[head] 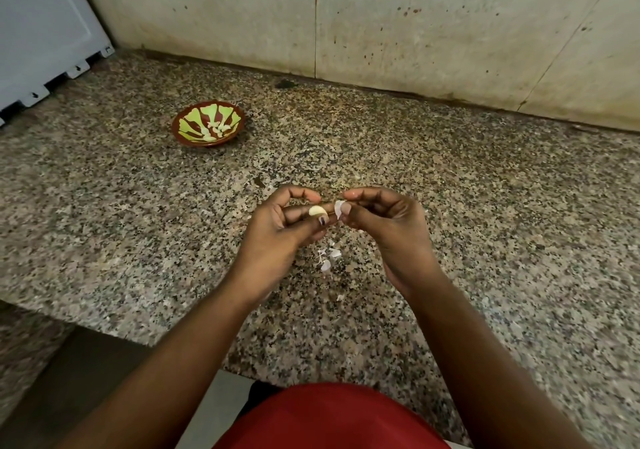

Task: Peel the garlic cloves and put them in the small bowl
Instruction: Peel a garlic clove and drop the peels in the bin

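One peeled garlic clove [317, 211] pinched in left hand [277, 230] fingers, one skin piece [341, 208] pinched by right hand [388, 227], one small bowl [209, 123] (several cloves inside, count unclear) far beyond left fingers, skin scraps [327, 256] on tabletop [485, 206] below fingers.

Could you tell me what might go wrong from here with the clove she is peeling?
1. The left hand pinches the bare clove at the fingertips only, so it could slip and drop onto the counter among the skins.
2. The right hand holds a loose skin that may cling to the fingers and end up in the bowl.
3. The bowl sits well away to the left, so the clove could be fumbled while it is carried there.
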